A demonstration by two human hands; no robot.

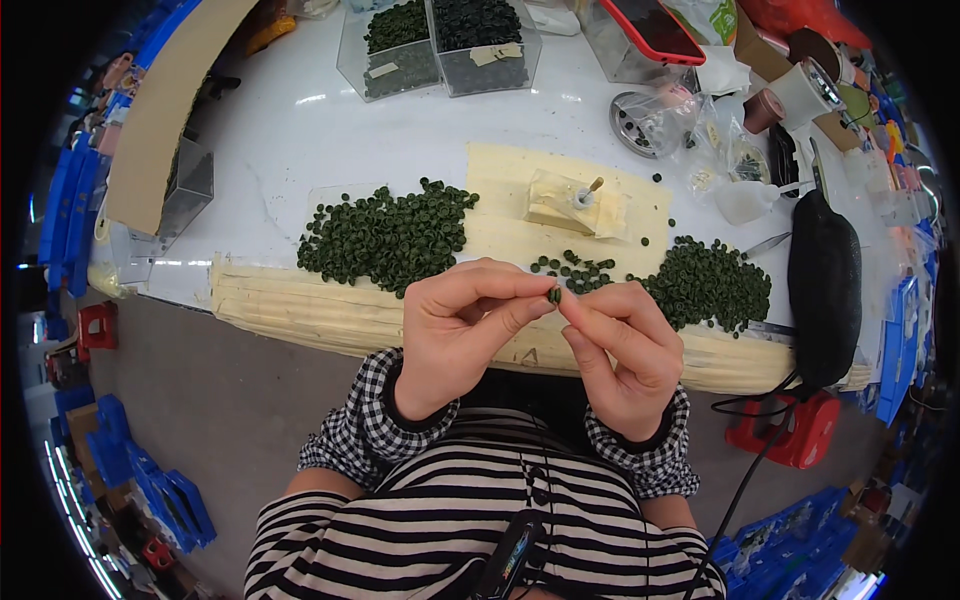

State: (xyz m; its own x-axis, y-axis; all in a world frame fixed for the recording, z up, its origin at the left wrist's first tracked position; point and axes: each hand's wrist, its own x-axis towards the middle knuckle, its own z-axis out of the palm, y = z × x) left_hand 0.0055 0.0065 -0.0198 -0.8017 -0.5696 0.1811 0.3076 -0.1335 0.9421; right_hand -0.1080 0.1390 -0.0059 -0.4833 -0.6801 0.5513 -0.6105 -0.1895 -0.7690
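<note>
Small dark green round piece (555,295) held up between the two hands, over the near edge of the desk (270,150), in front of the person's striped top (440,500). Left hand (478,325): thumb and forefinger pinching the piece from its left side, other fingers curled in. Right hand (622,345): fingertips meet the piece from its right side; whether they grip it or merely press, cannot tell.

Piece seen nearly edge-on, narrow side to the camera. Long axis runs roughly from the person toward the far side of the desk. Which face is the front: cannot tell; fingertips cover much of it.

Beyond the left hand, a large heap of green pieces (385,235); beside the right hand, a second heap (708,285). Between them, a loose scatter (575,270), just beyond the fingertips and partly on a pale yellow sheet (490,210). On that sheet, a yellowish block (550,205).

Labels: a pale sticker on each of two clear bins at the far side, left bin (395,75) and right bin (490,78); writing too small to read. Dark marks on the padded front edge (300,300) of the desk.
</note>
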